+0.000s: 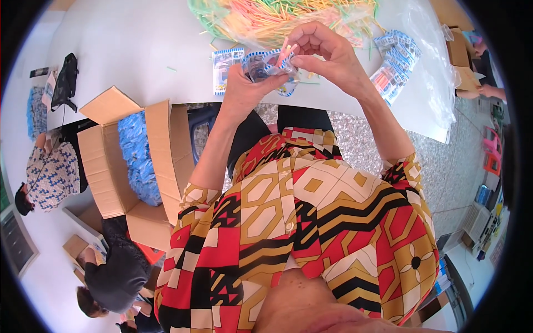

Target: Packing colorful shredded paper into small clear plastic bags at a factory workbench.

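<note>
Above the near edge of a white worktable (pixel 139 50), our left hand (pixel 244 89) closes around a small clear plastic packet with blue printed edging (pixel 266 65), fingers curled under it and the thumb pressed against its lower side, so that the packet's mouth faces up and to the right. Our right hand (pixel 327 53) meets it from the other side, thumb and forefinger pinched nearly shut on a few thin pink and orange plastic sticks (pixel 285 51) whose lower ends sit in the packet's opening; the remaining fingers arch loosely above. The packet sits between the two hands, raised off the tabletop and held in front of our chest. Just beyond the hands a large clear bag heaped with loose green, yellow and pink sticks (pixel 277 16) spreads across the table. A flat blue-and-white printed packet (pixel 223 66) lies on the table just left of the held one, and a fanned row of filled blue-edged packets (pixel 391 66) lies to the right. Beside our left knee an open brown cardboard box (pixel 161 144) holds a stack of blue packets (pixel 136 155). Other people sit at lower left, well apart from our hands.
</note>
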The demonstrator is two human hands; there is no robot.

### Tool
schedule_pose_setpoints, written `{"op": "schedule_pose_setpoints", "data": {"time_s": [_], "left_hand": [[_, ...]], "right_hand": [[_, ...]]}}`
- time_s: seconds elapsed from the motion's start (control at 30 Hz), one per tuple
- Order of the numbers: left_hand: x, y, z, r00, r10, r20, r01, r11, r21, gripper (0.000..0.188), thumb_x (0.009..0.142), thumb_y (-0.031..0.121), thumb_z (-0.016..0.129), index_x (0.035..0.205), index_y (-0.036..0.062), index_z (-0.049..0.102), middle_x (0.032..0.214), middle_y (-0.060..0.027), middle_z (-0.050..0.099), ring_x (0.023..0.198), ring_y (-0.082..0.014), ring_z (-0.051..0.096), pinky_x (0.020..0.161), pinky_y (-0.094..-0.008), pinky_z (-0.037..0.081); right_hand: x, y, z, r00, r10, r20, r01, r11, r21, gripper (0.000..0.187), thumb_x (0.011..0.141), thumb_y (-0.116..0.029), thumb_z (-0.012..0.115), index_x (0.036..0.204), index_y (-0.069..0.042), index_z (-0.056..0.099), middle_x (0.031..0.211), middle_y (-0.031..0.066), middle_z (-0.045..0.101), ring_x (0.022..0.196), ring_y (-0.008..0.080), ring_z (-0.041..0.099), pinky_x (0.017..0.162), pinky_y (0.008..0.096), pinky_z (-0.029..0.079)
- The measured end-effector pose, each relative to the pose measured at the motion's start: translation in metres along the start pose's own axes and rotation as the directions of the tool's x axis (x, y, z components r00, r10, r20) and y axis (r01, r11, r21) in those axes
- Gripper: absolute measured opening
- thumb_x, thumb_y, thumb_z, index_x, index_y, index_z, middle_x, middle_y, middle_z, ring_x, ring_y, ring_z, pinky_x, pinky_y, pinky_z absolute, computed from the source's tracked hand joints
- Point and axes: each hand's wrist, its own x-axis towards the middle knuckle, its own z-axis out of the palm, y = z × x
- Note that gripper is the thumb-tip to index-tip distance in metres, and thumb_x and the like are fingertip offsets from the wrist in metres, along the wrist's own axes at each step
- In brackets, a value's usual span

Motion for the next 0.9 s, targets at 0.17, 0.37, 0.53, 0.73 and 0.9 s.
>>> {"op": "schedule_pose_setpoints", "data": {"time_s": [0.17, 0.37, 0.53, 0.73, 0.9], "left_hand": [[-0.002, 0.007, 0.002, 0.997, -0.047, -0.067, 0.044, 0.998, -0.049, 0.023, 0.075, 0.006, 0.072, 0.096, 0.0002, 0.066, 0.086, -0.0028, 0.067, 0.078, -0.0079, 0.061, 0.072, -0.0232, 0.049], [0.0, 0.004, 0.001, 0.988, -0.011, -0.154, -0.007, 0.993, -0.116, 0.019, 0.074, 0.004, 0.072, 0.092, 0.0012, 0.066, 0.085, -0.0026, 0.067, 0.075, -0.009, 0.062, 0.069, -0.024, 0.05], [-0.001, 0.002, -0.001, 0.988, -0.016, -0.156, -0.011, 0.986, -0.166, 0.016, 0.075, 0.005, 0.072, 0.089, 0.0016, 0.065, 0.083, -0.0048, 0.067, 0.072, -0.0106, 0.062, 0.068, -0.0246, 0.05], [0.004, -0.008, -0.003, 0.987, -0.054, -0.152, 0.026, 0.983, -0.18, 0.014, 0.081, 0.011, 0.067, 0.089, 0.0, 0.064, 0.081, -0.0085, 0.066, 0.073, -0.0143, 0.064, 0.069, -0.0276, 0.051], [0.004, -0.003, 0.007, 0.977, -0.184, -0.107, 0.147, 0.948, -0.284, 0.019, 0.089, 0.015, 0.055, 0.093, -0.0017, 0.062, 0.086, -0.0114, 0.066, 0.076, -0.0178, 0.065, 0.07, -0.0304, 0.053]], "right_hand": [[-0.004, 0.004, 0.0, 0.999, 0.031, -0.022, -0.031, 0.999, -0.01, 0.017, 0.083, -0.007, 0.064, 0.099, -0.006, 0.057, 0.091, -0.0011, 0.058, 0.08, 0.0042, 0.054, 0.069, 0.0195, 0.045], [-0.01, 0.009, -0.008, 0.992, 0.121, -0.037, -0.117, 0.989, 0.086, 0.013, 0.084, -0.006, 0.063, 0.097, -0.005, 0.06, 0.089, -0.0018, 0.059, 0.08, 0.004, 0.054, 0.068, 0.0188, 0.043], [-0.021, -0.003, -0.015, 0.976, -0.101, -0.192, 0.079, 0.99, -0.117, 0.012, 0.086, -0.004, 0.059, 0.098, -0.003, 0.059, 0.089, -0.0005, 0.06, 0.077, 0.0049, 0.055, 0.067, 0.0183, 0.043], [-0.049, 0.009, -0.027, 0.944, 0.022, -0.328, -0.146, 0.922, -0.358, 0.011, 0.089, -0.004, 0.054, 0.1, -0.002, 0.056, 0.09, 0.0019, 0.06, 0.079, 0.0065, 0.055, 0.069, 0.0191, 0.042], [-0.106, 0.04, -0.058, 0.867, 0.088, -0.491, -0.255, 0.924, -0.284, 0.013, 0.09, -0.006, 0.055, 0.102, -0.002, 0.054, 0.087, 0.0004, 0.058, 0.075, 0.0064, 0.054, 0.065, 0.0198, 0.042]]}}
